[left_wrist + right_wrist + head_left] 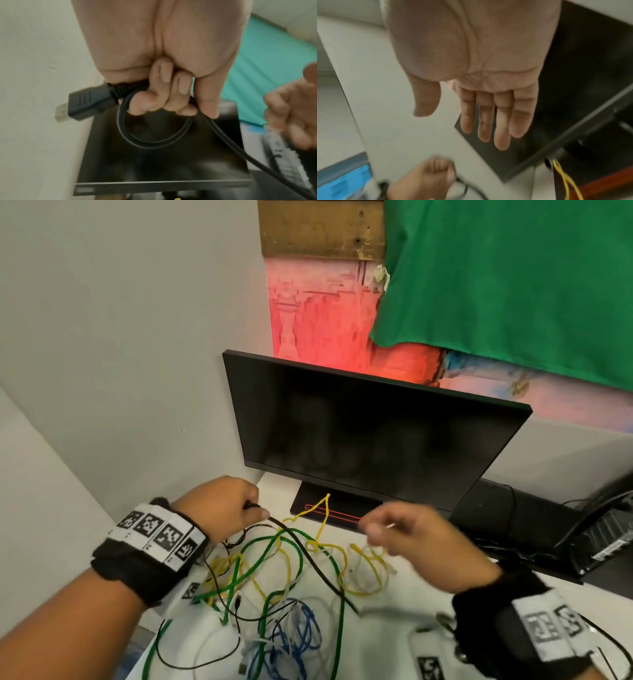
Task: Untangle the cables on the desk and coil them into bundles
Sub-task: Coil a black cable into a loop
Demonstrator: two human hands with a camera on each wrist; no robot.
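Cables in green [301,546], yellow [346,556], blue [298,635] and thin black lie knotted together on the white surface [387,625], at about six o'clock from the dark monitor [370,440].

At nine o'clock of the pile, the left hand [226,505] has its grip curled round a thick black cable [308,556]. The left wrist view shows one small loop [154,129] already hanging from the fingers [164,73], with the flat plug [89,102] sticking out past them. From there the cable runs down toward five o'clock, straight across the green and yellow strands.

At three o'clock, the right hand [411,532] hovers blurred above the yellow cable, its grip spread with fingers [501,121] straight and holding nothing.

The likely trouble: drawing in more black cable while it still crosses the others could drag the whole pile along or tighten a knot. With only one hand on it, the small loop may slip or spring open. A sharp tug could also sweep strands off the near edge, or snag the yellow loop [323,508] standing by the monitor's base.
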